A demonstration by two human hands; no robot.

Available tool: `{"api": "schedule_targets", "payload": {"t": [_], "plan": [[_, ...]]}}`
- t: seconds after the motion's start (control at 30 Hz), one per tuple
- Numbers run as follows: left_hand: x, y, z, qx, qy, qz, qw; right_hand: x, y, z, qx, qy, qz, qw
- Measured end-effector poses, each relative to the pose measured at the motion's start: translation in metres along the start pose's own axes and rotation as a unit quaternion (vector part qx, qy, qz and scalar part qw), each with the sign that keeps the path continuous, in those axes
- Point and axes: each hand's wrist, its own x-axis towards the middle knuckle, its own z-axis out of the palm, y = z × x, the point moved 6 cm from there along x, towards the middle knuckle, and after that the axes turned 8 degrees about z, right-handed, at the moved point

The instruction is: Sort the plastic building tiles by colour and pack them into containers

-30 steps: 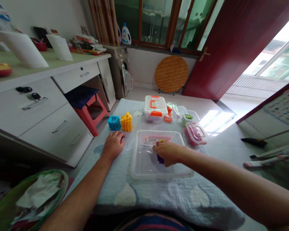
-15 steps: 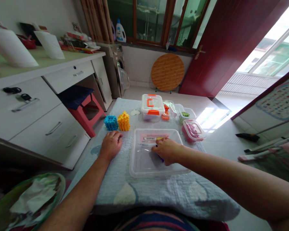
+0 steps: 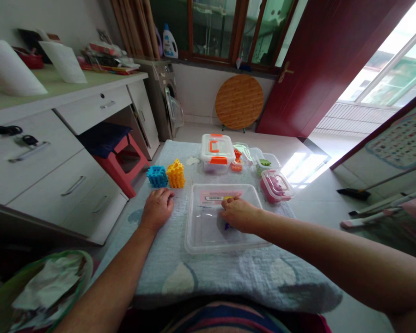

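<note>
My left hand (image 3: 157, 207) rests on the cloth-covered table (image 3: 166, 259), left of a large clear plastic tray or lid (image 3: 204, 238). Its fingers are curled, and what they hold, if anything, is hidden. Just beyond it stand a blue block structure (image 3: 157, 176) and a yellow one (image 3: 176, 174). My right hand (image 3: 239, 213) reaches over the clear tray with its fingers bent down and together; whatever is under them cannot be made out. A small purple piece (image 3: 228, 226) shows below that hand. A pink label (image 3: 211, 198) lies at the tray's far side.
At the table's far side are a clear box with orange latches (image 3: 217, 152), an orange piece (image 3: 236, 160), a tub with a green piece (image 3: 265, 163) and a lidded pink container (image 3: 276, 186). A red stool (image 3: 125, 171) and a waste bin (image 3: 86, 268) stand left.
My right hand has shifted slightly up and left over the tray, and the purple piece below it shows a little differently. My left hand stays in place on the table.
</note>
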Motion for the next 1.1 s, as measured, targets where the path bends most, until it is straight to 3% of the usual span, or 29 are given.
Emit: {"api": "schedule_targets", "payload": {"t": [0.27, 0.47, 0.83, 1.1], "plan": [[0.001, 0.003, -0.002, 0.008, 0.001, 0.007, 1.000, -0.004, 0.002, -0.006, -0.008, -0.007, -0.009, 1.000], [0.000, 0.003, -0.002, 0.009, 0.001, 0.005, 1.000, -0.012, 0.008, -0.014, 0.003, 0.044, -0.024, 0.999], [0.001, 0.003, -0.002, 0.007, -0.005, 0.002, 1.000, -0.021, 0.009, -0.019, 0.016, 0.061, -0.062, 0.996], [0.000, 0.002, 0.000, 0.011, -0.002, 0.007, 1.000, -0.021, 0.009, -0.019, 0.039, 0.043, -0.058, 0.997]]}}
